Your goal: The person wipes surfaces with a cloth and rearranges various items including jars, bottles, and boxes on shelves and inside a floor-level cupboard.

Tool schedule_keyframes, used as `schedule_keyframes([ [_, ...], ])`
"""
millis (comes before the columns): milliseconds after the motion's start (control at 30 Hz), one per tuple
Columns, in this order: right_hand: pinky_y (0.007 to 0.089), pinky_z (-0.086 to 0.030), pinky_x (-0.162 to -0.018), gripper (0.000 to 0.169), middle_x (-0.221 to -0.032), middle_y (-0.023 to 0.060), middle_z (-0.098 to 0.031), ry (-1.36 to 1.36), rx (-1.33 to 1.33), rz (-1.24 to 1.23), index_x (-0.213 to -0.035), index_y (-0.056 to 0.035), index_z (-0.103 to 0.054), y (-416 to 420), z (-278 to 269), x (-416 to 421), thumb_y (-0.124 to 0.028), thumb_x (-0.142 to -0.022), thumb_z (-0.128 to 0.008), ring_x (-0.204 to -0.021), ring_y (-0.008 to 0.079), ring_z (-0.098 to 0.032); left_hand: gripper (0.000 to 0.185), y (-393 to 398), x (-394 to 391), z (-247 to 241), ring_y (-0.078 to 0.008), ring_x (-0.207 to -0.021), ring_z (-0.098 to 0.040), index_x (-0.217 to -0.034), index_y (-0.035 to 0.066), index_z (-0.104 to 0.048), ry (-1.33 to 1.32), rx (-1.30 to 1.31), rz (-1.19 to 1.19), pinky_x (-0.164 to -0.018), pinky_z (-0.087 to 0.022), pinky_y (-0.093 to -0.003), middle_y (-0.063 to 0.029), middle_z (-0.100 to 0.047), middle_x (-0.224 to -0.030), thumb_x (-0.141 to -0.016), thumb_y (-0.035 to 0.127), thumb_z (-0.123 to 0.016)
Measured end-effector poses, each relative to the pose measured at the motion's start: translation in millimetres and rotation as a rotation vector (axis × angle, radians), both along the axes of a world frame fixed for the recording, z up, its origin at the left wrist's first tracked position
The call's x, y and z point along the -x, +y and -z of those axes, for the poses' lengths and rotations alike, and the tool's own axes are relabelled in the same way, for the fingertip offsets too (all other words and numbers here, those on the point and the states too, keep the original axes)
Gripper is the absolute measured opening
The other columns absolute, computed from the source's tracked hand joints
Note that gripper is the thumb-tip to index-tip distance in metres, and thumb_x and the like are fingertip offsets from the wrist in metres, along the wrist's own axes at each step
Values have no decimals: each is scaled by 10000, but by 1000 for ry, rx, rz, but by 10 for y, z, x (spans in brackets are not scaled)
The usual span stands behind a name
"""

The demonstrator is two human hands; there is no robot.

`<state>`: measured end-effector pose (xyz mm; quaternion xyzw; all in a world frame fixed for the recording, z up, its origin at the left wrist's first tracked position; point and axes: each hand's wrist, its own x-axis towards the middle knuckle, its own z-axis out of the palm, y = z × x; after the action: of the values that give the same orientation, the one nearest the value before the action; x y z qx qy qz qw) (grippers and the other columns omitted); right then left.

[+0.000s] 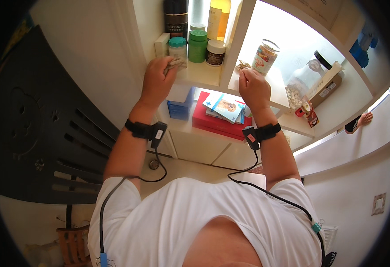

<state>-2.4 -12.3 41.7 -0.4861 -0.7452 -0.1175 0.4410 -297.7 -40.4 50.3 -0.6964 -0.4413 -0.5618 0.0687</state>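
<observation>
My left hand (158, 78) grips a crumpled grey-beige cloth (178, 63) at the front of the left shelf compartment. Right behind it stands a white jar with a teal lid (177, 48), beside a green jar (198, 46) and a brown jar with a white lid (215, 52). My right hand (254, 87), its fingers curled, rests near the front edge of the lit compartment to the right. A small brownish packet or bundle (243, 65) shows at its fingertips; whether the fingers hold it, I cannot tell. Close behind is a clear jar of dried food (265, 57).
Below, a red box (215, 124) carries flat printed packs (226, 106), with a blue box (180, 108) to its left. A large black-lidded jar (306, 78) and a cardboard box (327, 87) stand at right. Another person's hand (365, 118) shows at far right. A dark slotted panel (51, 123) is at left.
</observation>
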Motion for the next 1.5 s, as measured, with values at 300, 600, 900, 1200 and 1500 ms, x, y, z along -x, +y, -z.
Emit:
schedule_keyframes([
  [300, 428, -530, -681, 163, -823, 105, -671, -18, -32, 5, -836, -80, -665, -32, -40, 17, -192, -924, -585, -770, 321, -658, 170, 85, -278, 17, -370, -891, -620, -944, 46, -682, 278, 26, -54, -783, -485, -471, -138, -665, -895, -783, 95, -658],
  [600, 438, -533, -663, 188, -791, 108, -650, -4, -36, -2, -789, -79, -639, -28, -25, -11, -197, -927, -585, -740, 323, -651, 262, 41, -65, -1225, -264, -968, -628, -1006, 98, -653, 769, -426, -112, -831, -493, -424, -46, -667, -1008, -761, 7, -628],
  [900, 432, -531, -667, 207, -780, 122, -648, 27, -34, -62, -755, -68, -610, -71, -58, -30, -193, -919, -592, -751, 327, -645, 86, 172, 333, -1075, -287, -972, -605, -894, 54, -630, 1095, -61, -329, -883, -476, -399, -101, -610, -884, -809, 58, -615],
  [1200, 441, -514, -644, 178, -766, 121, -631, 62, -68, -86, -766, -70, -599, 7, -56, -35, -182, -903, -612, -714, 334, -626, 106, 604, 379, -2460, -233, -1019, -617, -922, 107, -659, 1192, -435, -567, -947, -452, -380, -57, -675, -987, -900, 134, -559],
  [1500, 432, -527, -668, 198, -788, 116, -656, 56, -50, -106, -769, -54, -616, -56, -55, -68, -180, -920, -595, -751, 324, -648, 15, 90, 384, -1710, -261, -926, -617, -824, 103, -637, 1195, -145, -353, -871, -472, -375, -78, -640, -862, -836, 95, -641],
])
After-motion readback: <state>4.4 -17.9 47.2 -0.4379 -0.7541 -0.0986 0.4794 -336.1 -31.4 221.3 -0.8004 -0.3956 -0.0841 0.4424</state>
